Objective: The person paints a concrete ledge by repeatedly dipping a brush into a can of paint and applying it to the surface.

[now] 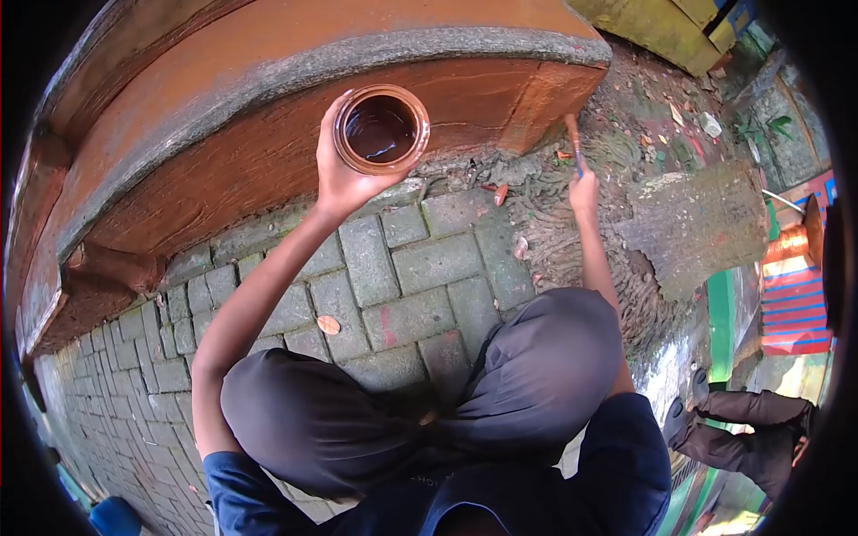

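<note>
My left hand (344, 183) is wrapped round an open paint jar (382, 168) with dark brown liquid inside, held up in front of the low wall. The wall's orange-brown side (465, 94) runs along under a rough grey ledge (357, 55). Out to the right, my right hand (584, 188) grips the handle of a paintbrush (575, 143). The brush's tip is right at the end corner of the wall, low down near the ground.
Grey paving bricks (393, 268) cover the ground before my knees. Gnarled roots (554, 223) and a flat slab (693, 223) lie to the right. A dry leaf (328, 324) rests on the paving. Another person's legs (742, 438) show at the lower right, near a striped red-and-blue object (795, 313).
</note>
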`<state>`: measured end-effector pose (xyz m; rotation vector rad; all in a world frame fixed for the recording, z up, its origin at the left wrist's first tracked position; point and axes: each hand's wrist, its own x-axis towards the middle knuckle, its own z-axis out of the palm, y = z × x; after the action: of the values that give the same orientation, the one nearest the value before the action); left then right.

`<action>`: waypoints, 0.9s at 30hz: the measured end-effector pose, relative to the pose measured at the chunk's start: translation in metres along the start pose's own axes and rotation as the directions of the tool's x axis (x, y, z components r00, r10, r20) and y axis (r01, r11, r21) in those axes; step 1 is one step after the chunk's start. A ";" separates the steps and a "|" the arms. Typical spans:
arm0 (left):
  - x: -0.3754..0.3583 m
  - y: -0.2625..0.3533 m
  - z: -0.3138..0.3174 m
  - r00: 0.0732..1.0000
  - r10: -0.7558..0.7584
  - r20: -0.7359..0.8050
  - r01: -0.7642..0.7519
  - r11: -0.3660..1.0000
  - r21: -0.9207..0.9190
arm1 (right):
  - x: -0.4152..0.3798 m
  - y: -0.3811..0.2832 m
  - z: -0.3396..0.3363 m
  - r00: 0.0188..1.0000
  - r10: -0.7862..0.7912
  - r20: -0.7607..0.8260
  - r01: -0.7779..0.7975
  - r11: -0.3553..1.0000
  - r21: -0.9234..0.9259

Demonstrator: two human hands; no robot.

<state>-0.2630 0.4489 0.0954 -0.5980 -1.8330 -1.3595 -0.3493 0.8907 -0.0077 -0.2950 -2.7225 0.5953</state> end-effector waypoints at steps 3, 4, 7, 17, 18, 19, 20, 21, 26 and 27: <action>0.004 0.003 -0.004 1.000 0.025 0.015 -0.025 1.000 -0.006 | 0.031 0.004 0.022 0.995 0.088 -0.054 -0.086 0.996 0.030; 0.004 0.005 -0.005 0.999 0.036 0.038 -0.036 0.999 0.001 | 0.041 0.010 0.044 0.997 0.048 -0.058 -0.041 0.992 0.119; 0.002 0.006 -0.010 0.996 0.054 0.066 -0.056 0.998 0.025 | 0.031 -0.012 0.072 0.998 0.056 0.014 -0.057 0.985 0.166; -0.012 -0.016 0.001 0.997 -0.065 0.031 0.064 0.998 0.028 | -0.051 -0.096 0.102 0.932 -0.250 0.263 0.093 0.864 0.495; -0.014 -0.022 0.002 0.997 -0.071 0.026 0.070 0.997 0.035 | -0.071 -0.129 0.104 0.917 -0.354 0.183 0.200 0.806 0.557; -0.015 -0.024 0.001 0.997 -0.079 0.023 0.078 0.996 0.038 | -0.077 -0.156 0.112 0.925 -0.280 0.257 0.151 0.891 0.427; -0.018 -0.024 0.000 0.995 -0.099 0.025 0.097 0.993 0.074 | -0.086 -0.174 0.113 0.941 -0.156 0.299 0.040 0.932 0.360; -0.020 -0.022 -0.003 0.993 -0.112 0.026 0.109 0.988 0.110 | -0.092 -0.178 0.109 0.948 -0.151 0.279 0.026 0.914 0.405; -0.020 -0.004 -0.024 0.993 -0.110 0.030 0.107 0.990 0.088 | -0.114 -0.187 0.084 0.917 -0.192 0.351 0.066 0.938 0.340; -0.020 -0.004 -0.030 0.994 -0.092 0.062 0.087 0.993 0.080 | -0.118 -0.189 0.082 0.872 -0.286 0.398 0.149 0.928 0.340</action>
<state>-0.2445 0.4207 0.0815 -0.5314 -1.9769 -1.3348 -0.2952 0.6606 -0.0283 0.2629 -2.9620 1.1073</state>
